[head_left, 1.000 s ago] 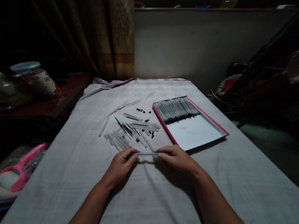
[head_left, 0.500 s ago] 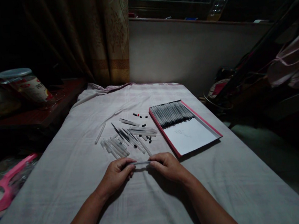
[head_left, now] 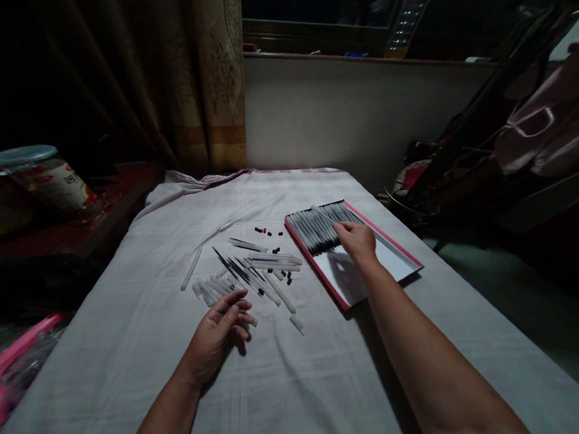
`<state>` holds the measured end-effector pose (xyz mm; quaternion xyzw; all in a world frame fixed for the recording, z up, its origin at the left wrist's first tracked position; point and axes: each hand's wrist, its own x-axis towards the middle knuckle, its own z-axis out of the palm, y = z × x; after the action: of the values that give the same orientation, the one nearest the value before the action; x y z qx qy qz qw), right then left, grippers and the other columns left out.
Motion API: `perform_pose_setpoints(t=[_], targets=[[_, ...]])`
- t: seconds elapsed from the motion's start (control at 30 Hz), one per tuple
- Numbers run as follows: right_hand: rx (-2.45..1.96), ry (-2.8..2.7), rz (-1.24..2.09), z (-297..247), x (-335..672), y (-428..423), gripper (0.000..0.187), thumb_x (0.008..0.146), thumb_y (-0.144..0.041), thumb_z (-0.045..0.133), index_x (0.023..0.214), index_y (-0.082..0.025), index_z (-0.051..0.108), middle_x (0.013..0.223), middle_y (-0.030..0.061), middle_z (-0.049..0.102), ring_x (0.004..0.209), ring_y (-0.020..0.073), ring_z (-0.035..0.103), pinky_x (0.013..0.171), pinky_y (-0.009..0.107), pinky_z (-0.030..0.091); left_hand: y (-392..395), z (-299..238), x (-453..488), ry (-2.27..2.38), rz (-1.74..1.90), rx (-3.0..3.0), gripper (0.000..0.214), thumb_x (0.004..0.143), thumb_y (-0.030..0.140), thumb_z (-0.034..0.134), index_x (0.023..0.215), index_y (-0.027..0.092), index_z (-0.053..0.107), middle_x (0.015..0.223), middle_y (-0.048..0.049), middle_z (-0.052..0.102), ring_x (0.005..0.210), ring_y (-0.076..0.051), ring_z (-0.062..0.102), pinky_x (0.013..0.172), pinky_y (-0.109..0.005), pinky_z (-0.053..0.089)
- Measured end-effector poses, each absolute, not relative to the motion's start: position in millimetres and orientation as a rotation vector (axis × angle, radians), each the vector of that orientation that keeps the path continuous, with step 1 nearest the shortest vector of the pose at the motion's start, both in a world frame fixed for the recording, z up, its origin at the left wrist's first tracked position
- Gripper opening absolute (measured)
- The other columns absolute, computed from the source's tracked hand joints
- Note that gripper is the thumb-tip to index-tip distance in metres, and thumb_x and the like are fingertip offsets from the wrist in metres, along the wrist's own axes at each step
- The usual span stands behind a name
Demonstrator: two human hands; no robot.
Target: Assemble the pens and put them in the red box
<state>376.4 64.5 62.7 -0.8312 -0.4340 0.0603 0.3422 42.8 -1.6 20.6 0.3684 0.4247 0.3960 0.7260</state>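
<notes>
My right hand (head_left: 355,238) reaches over the pink-edged tray (head_left: 397,256) and pinches a clear pen (head_left: 323,213) that lies across the row of finished pens (head_left: 315,229). My left hand (head_left: 220,332) rests on the white cloth, fingers loosely spread, holding nothing, just below the heap of loose pen parts (head_left: 246,274). A single clear cap (head_left: 296,323) lies on the cloth between my hands. Small black and red end plugs (head_left: 265,231) are scattered beyond the heap.
A white cloth covers the table (head_left: 283,391). A lidded jar (head_left: 48,179) stands on a dark side table at left. A pink plastic object (head_left: 1,380) lies low at the left edge. Curtain (head_left: 208,76) and wall behind; bags and clutter at right.
Both hands held one clear pen between them in front of me. My right hand has carried it to the tray; my left hand let go and opened. The camera tilted up slightly.
</notes>
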Motion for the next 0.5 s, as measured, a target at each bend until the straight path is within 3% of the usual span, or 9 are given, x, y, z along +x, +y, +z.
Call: perform_pose_setpoints(t=[0.2, 0.5], targets=[[-2.36, -1.165, 0.149, 52, 363, 96, 0.037, 0.088, -0.037, 0.051, 0.101, -0.019, 0.08, 0.099, 0.0133, 0.077, 0.092, 0.0293, 0.07, 0.073, 0.033, 0.049, 2, 21, 41, 0.853, 0.944, 0.642, 0.049, 0.062, 0.035, 0.089, 0.103, 0.017, 0.07, 0.089, -0.006, 0.069, 0.068, -0.013, 0.065, 0.055, -0.022, 0.056], [-2.421, -1.353, 0.138, 52, 347, 106, 0.038, 0.09, -0.037, 0.049, 0.106, -0.019, 0.078, 0.106, 0.018, 0.074, 0.101, 0.0316, 0.068, 0.079, 0.035, 0.048, 3, 22, 42, 0.82, 0.919, 0.627, 0.046, 0.061, 0.034, 0.09, 0.1, 0.017, 0.072, 0.087, -0.0049, 0.069, 0.066, -0.012, 0.065, 0.056, -0.022, 0.056]])
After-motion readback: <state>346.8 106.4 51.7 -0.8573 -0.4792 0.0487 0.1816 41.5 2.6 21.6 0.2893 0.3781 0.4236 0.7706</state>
